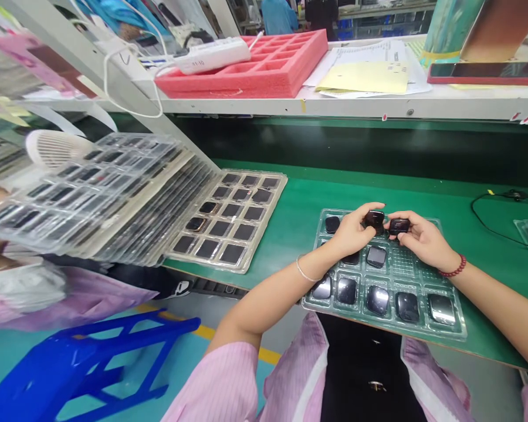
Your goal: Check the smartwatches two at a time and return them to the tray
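Observation:
My left hand (356, 230) pinches a small dark, glossy square piece with rounded corners (374, 218), like a smartwatch screen. A similar dark square piece (399, 226) is gripped by the fingers of my right hand (425, 239). Both pieces are held close together above a clear plastic tray (453, 335) with square pockets. Shiny dark pieces fill its front row, among them one watch-shaped piece (377, 300). Another piece (376, 256) lies in the middle row, beside pockets with a bare grid bottom. My hands and forearm hide part of the tray.
To the left, a tray of dark squares (232, 227) lies beside a tall slanted stack of clear trays (132, 199). A shelf (290, 106) with a red foam tray (286, 76) runs across the back. A black cable (479, 218) lies right. A blue stool (83, 357) stands below, near another person.

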{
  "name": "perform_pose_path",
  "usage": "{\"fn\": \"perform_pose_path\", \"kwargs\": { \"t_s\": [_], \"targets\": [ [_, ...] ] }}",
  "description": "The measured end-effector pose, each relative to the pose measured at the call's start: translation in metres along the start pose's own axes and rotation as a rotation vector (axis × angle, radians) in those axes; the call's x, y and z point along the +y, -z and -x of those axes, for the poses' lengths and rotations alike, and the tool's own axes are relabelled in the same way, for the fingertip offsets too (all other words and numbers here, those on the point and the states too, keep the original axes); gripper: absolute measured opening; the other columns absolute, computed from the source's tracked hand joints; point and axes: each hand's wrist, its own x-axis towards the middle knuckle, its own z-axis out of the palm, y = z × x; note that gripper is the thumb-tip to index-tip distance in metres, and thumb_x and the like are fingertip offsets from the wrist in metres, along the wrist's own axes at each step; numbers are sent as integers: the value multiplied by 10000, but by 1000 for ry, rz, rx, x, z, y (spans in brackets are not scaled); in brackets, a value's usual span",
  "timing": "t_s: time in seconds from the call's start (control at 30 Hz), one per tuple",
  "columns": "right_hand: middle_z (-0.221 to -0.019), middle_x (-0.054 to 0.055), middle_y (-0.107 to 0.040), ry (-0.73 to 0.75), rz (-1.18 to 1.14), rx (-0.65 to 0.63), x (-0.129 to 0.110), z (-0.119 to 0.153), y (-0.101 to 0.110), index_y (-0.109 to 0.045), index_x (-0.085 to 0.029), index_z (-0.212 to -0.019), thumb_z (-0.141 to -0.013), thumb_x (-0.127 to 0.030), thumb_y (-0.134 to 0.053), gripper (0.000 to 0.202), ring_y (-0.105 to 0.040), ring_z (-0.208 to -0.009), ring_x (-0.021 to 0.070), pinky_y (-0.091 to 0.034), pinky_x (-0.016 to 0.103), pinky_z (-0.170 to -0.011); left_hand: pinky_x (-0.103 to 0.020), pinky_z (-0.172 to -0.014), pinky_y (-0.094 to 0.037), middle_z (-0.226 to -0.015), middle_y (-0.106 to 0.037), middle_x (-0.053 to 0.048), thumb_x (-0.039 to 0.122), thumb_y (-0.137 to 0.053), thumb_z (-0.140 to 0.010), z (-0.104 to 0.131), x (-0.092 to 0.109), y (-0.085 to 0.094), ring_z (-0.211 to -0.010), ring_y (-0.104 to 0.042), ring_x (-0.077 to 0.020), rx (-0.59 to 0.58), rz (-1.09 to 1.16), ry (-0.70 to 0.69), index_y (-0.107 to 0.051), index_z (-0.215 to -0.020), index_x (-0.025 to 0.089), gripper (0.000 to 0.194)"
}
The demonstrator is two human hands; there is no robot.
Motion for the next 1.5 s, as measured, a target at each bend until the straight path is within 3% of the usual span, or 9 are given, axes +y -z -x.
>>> {"fn": "perform_pose_path", "kwargs": {
  "t_s": [0.13, 0.3, 0.57, 0.87, 0.97, 1.1, 1.33, 1.43, 1.5],
  "targets": [
    [-1138, 73, -704, 5, -17, 9, -3, 0, -2, -595, -243, -1231, -866, -181, -611, 371, -717, -888, 211, -632, 398, -820, -224, -634, -484, -988, -679, -26, 67, -531, -761, 0, 3, 0, -698, -591, -113, -4, -14, 14, -570, -1335, 211, 594],
    [-1144, 77, -701, 5, -5, 12, -1, -1, -1, -597, -246, -1225, -864, -216, -641, 366, -718, -887, 223, -634, 409, -814, -264, -772, -534, -1056, -684, -57, 120, -549, -815, 0, 4, -1, -866, -640, -158, 15, 63, -55, -609, -1257, 176, 449],
    [-1200, 80, -672, -19, -9, 9, 0, -1, -1, -568, -272, -1273, -849, -225, -656, 436, -704, -937, 237, -621, 405, -835, -274, -754, -540, -1081, -673, -43, 59, -560, -748, 0, 0, -1, -833, -638, -151, -18, 64, 1, -532, -1355, 213, 628],
    [-1231, 80, -668, -198, -278, 116, 0, -10, 16, -539, -289, -1371, -796, -368, -781, 629, -699, -792, 191, -632, 337, -691, -221, -622, -468, -1160, -684, -138, 269, -780, -755, -7, 3, 6, -778, -689, -148, -115, 582, 174, -458, -1388, 154, 720],
    [-1162, 102, -718, -274, -372, 78, -3, -12, 24, -650, -264, -1252, -876, -573, -665, 487, -713, -753, 223, -631, 378, -667, -217, -605, -466, -1151, -701, -170, 474, -618, -929, -9, 8, 10, -785, -700, -149, -143, 718, 293, -547, -1302, 111, 526],
    [-1001, 143, -759, -334, -381, 30, -4, -16, 30, -729, -217, -1102, -931, -744, -386, 652, -692, -642, 250, -596, 417, -569, -216, -546, -447, -1039, -735, -168, 550, -286, -1048, -13, 12, 13, -720, -694, -144, -173, 827, 444, -614, -1220, 75, 603],
    [-990, 127, -757, -324, -409, -11, -4, -15, 31, -690, -237, -1070, -897, -767, -419, 620, -704, -692, 259, -579, 396, -560, -195, -540, -442, -995, -732, -154, 542, -328, -1046, -14, 10, 14, -687, -674, -122, -177, 884, 455, -611, -1204, 81, 564],
    [-1090, 87, -743, -255, -392, 22, -4, -13, 25, -615, -282, -1142, -857, -620, -647, 443, -716, -751, 236, -606, 367, -611, -199, -611, -475, -1117, -705, -153, 400, -575, -973, -11, 6, 10, -765, -689, -124, -132, 791, 348, -528, -1327, 111, 459],
    [-1127, 65, -727, -203, -341, 65, -4, -12, 19, -561, -291, -1188, -816, -458, -761, 454, -715, -760, 205, -619, 342, -647, -215, -648, -490, -1189, -678, -145, 259, -695, -868, -9, 2, 7, -815, -697, -139, -95, 673, 256, -442, -1418, 150, 615]
  ]
}}
